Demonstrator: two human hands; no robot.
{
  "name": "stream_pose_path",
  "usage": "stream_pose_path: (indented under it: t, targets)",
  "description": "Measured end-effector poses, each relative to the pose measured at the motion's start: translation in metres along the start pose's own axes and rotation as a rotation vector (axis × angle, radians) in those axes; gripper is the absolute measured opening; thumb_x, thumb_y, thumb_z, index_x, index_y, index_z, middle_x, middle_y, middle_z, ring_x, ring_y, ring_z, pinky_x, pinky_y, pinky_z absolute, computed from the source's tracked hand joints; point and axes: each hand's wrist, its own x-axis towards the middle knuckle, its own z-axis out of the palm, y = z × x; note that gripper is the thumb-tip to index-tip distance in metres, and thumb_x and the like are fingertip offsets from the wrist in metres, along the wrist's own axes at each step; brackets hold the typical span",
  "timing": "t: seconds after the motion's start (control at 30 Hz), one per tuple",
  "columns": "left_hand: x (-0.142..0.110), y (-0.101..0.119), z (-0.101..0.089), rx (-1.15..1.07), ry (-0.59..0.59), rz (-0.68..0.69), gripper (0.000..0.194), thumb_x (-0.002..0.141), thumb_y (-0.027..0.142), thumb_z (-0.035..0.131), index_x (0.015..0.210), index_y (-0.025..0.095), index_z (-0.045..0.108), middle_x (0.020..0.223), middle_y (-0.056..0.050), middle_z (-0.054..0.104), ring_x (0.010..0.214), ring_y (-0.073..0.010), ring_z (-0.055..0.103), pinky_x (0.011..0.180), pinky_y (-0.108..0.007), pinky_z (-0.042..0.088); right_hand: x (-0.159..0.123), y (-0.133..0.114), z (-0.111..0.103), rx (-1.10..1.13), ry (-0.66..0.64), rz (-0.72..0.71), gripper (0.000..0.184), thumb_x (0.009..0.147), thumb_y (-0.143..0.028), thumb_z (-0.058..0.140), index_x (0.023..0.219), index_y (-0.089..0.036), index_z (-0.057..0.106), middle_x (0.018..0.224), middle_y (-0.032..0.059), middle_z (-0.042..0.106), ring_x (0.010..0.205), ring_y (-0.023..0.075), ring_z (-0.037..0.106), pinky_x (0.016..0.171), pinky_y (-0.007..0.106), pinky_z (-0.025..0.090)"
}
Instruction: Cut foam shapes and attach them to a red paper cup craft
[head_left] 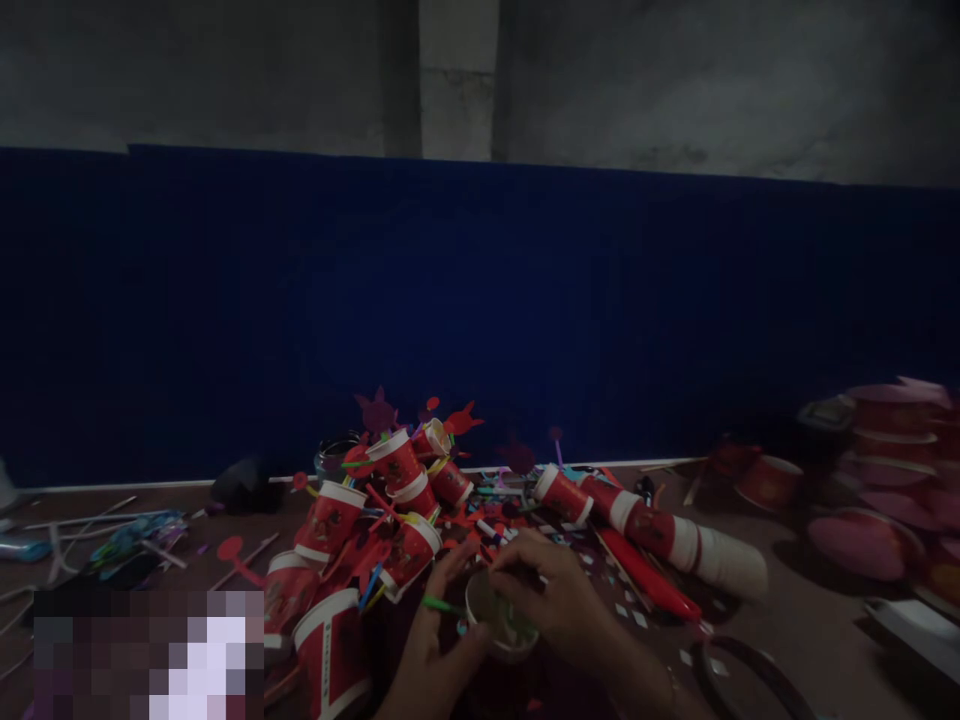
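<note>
My left hand (435,640) and my right hand (555,595) meet low in the middle of the view around a small paper cup (496,620) whose open mouth faces me. The left hand's fingers curl against the cup's left side, and a green straw (441,605) lies across them. Fingers of the right hand are bent over the cup's rim, pinched at something I cannot make out. Just left of the hands lies a heap of red paper cups (390,500) with coloured straws and paper cut-outs stuck on them.
A stack of nested red and white cups (660,535) lies on its side at the right. Bowls and plates (885,470) are piled at far right. Straws and scraps (112,535) litter the brown table at the left. A dark blue panel (480,300) stands behind.
</note>
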Motion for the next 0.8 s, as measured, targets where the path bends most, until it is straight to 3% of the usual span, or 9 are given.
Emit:
stream_pose_path:
  t: [0.13,0.27,0.37,0.47,0.57,0.63,0.73,0.8]
  targets:
    - [0.006,0.01,0.007,-0.064,-0.011,-0.071,0.037,0.055,0.033,0.075,0.087,0.019,0.063,0.099,-0.007,0.066,0.094,-0.0255,0.059,0.079,-0.031,0.045,-0.001,-0.004,-0.002,0.033,-0.02,0.002,0.006,0.073,-0.016,0.062,0.07,-0.019,0.066,0.071,0.001,0.062,0.068,0.015,0.055,0.062,0.025,0.041]
    - [0.022,0.029,0.009,-0.099,-0.033,-0.249,0.027,0.059,0.03,0.072,0.081,0.017,0.061,0.077,-0.004,0.066,0.073,-0.0191,0.062,0.067,-0.028,0.045,0.001,-0.006,-0.006,0.054,0.061,-0.057,0.006,0.073,-0.019,0.064,0.069,-0.019,0.067,0.07,0.0022,0.061,0.072,0.0171,0.056,0.066,0.027,0.043]
    - [0.034,0.047,0.013,0.106,-0.095,-0.133,0.023,0.052,0.016,0.069,0.074,0.018,0.066,0.097,-0.006,0.065,0.089,-0.0237,0.06,0.075,-0.031,0.045,0.004,-0.004,-0.01,0.091,0.096,-0.083,0.007,0.075,-0.021,0.062,0.072,-0.019,0.068,0.072,0.0031,0.062,0.073,0.0177,0.057,0.067,0.028,0.045]
    - [0.042,0.061,0.019,0.46,-0.145,0.006,0.02,0.054,0.005,0.055,0.062,0.018,0.068,0.094,-0.009,0.066,0.096,-0.0263,0.058,0.084,-0.035,0.042,0.004,-0.003,-0.013,0.12,0.104,-0.069,0.008,0.074,-0.022,0.062,0.072,-0.019,0.069,0.073,0.0037,0.064,0.072,0.0181,0.059,0.066,0.029,0.046]
    - [0.046,0.066,0.02,0.556,-0.149,0.06,0.021,0.057,0.005,0.053,0.06,0.02,0.068,0.097,-0.008,0.066,0.094,-0.0242,0.059,0.083,-0.035,0.043,0.003,-0.006,-0.017,0.149,0.1,-0.038,0.011,0.076,-0.024,0.06,0.077,-0.02,0.07,0.076,0.0043,0.066,0.074,0.0187,0.061,0.068,0.029,0.047]
    - [0.049,0.067,0.014,0.563,-0.102,0.101,0.017,0.061,0.008,0.055,0.059,0.02,0.066,0.097,-0.007,0.066,0.092,-0.0229,0.06,0.082,-0.034,0.043,0.004,-0.007,-0.02,0.162,0.11,0.011,0.018,0.081,-0.027,0.055,0.09,-0.021,0.068,0.087,0.0047,0.067,0.081,0.0193,0.061,0.072,0.03,0.047]
    - [0.055,0.073,-0.001,0.562,0.078,0.159,0.007,0.067,0.017,0.058,0.065,0.02,0.065,0.097,-0.006,0.067,0.091,-0.0234,0.06,0.083,-0.034,0.042,0.011,-0.002,-0.027,0.12,0.202,0.108,0.03,0.086,-0.033,0.045,0.11,-0.02,0.057,0.095,0.006,0.066,0.085,0.0197,0.061,0.073,0.03,0.048]
    - [0.058,0.081,-0.011,0.522,0.18,0.16,0.012,0.071,0.024,0.057,0.077,0.019,0.066,0.093,-0.007,0.068,0.091,-0.0241,0.06,0.081,-0.034,0.043,0.018,0.007,-0.031,-0.051,0.217,0.159,0.031,0.086,-0.032,0.04,0.107,-0.016,0.057,0.091,0.0075,0.067,0.081,0.0196,0.062,0.069,0.029,0.048]
